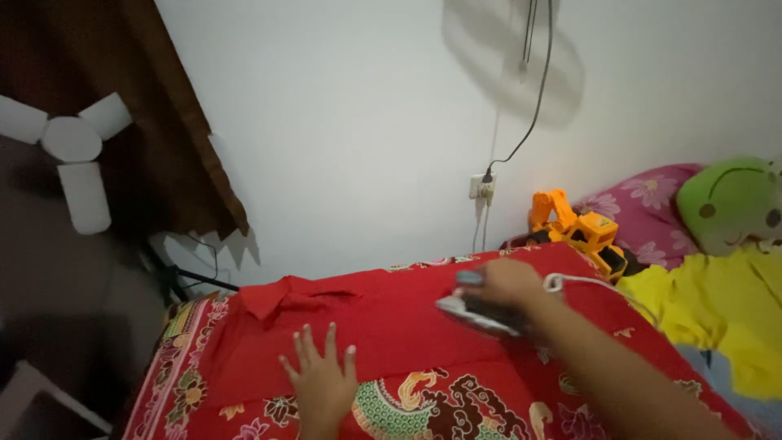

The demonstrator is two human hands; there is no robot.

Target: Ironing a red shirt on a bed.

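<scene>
Left hand flat, palm down, fingers spread and pointing away from the body. Right arm reaches forward and across from lower right; right hand is curled closed in a grip, knuckles up, wrist roughly level.

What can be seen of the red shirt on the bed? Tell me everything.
The red shirt is plain, bright red cloth, spread flat over a red patterned sheet with a dragon print. Its collar lies at the far left end, slightly raised and folded. The left hand presses flat on the near edge, fingers spread. The right hand grips a clothes iron resting on the cloth to the right. The iron's white cord trails off to the right.
</scene>
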